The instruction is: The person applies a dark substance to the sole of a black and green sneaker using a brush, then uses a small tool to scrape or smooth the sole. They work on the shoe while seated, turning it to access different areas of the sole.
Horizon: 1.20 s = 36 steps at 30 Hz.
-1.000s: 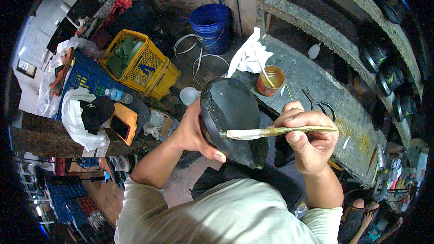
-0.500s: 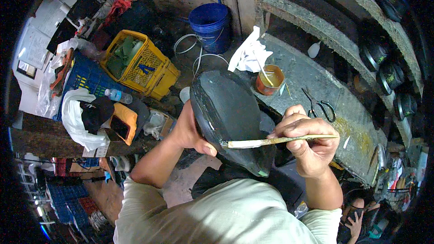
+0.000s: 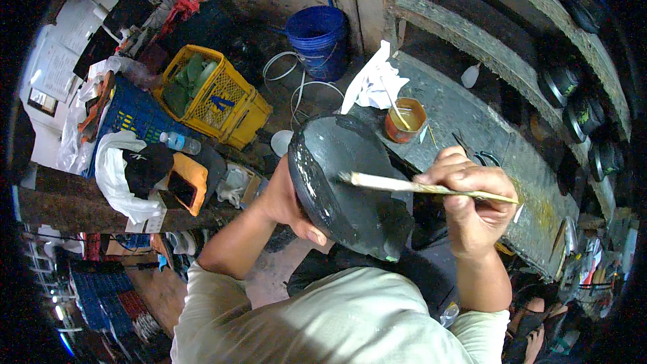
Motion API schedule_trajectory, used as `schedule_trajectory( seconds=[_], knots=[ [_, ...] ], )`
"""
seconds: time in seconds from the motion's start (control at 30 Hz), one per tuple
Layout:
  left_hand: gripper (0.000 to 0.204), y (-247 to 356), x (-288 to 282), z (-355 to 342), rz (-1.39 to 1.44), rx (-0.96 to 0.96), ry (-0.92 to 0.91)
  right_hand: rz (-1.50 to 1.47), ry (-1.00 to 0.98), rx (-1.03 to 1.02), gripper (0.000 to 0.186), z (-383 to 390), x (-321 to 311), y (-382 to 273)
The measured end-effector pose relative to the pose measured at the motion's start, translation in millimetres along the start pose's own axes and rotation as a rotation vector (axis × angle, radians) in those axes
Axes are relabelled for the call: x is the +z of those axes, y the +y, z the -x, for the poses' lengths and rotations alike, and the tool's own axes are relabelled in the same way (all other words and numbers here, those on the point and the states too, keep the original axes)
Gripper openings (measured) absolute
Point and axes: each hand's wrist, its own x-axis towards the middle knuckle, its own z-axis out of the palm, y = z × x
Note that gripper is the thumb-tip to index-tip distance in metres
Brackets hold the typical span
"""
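Note:
My left hand point(image 3: 286, 205) grips a black shoe piece point(image 3: 347, 222), held with its broad sole side up; the sole has pale flecks along its left rim. My right hand point(image 3: 478, 199) holds a thin brush point(image 3: 384, 183) with a pale, stained handle between fingers and thumb, its dark tip over the middle of the sole; whether it touches cannot be told. Beyond the shoe, an orange pot point(image 3: 406, 120) of yellowish liquid with a stick in it sits on the grey bench point(image 3: 465, 118), beside crumpled white paper point(image 3: 374, 84). Black scissors point(image 3: 486, 158) are partly behind my right hand.
A blue bucket point(image 3: 317, 44) and yellow crates point(image 3: 232, 125) stand beyond. At left are bags, a bottle point(image 3: 180, 142) and an orange-cased phone point(image 3: 187, 185). Wooden shelves point(image 3: 472, 34) at right hold black shoes point(image 3: 583, 118). Another person point(image 3: 532, 330) is at lower right.
The brush tip has moved up from near the sole's lower left rim toward its middle. The shoe's angle has shifted slightly, and my right hand sits a little further right.

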Motion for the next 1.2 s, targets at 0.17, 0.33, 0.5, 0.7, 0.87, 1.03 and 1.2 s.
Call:
schedule_trajectory(
  seconds=[0.17,0.33,0.5,0.7,0.87,1.03,1.2],
  knots=[
    [0.119,2,1,6,0.033,-0.023,0.02,0.027,-0.168,-0.066,0.011,3,4,7],
    [0.122,0,-1,7,0.07,-0.053,0.039,-0.07,-0.146,0.1,0.011,10,-7,1],
    [0.125,-3,9,4,0.068,-0.088,-0.021,-0.017,-0.113,0.128,0.014,6,-5,4],
    [0.132,-1,13,6,0.076,-0.193,0.013,0.168,0.091,0.105,0.02,3,1,0],
    [0.14,3,10,6,-0.324,0.09,0.032,0.018,0.072,0.052,0.02,14,4,-8],
    [0.134,-4,10,1,-0.485,0.273,0.049,0.059,0.298,0.271,0.018,25,13,-4],
    [0.129,-13,2,-2,-0.572,0.382,0.085,0.432,-0.007,-0.218,0.022,24,13,-10]
  ],
)
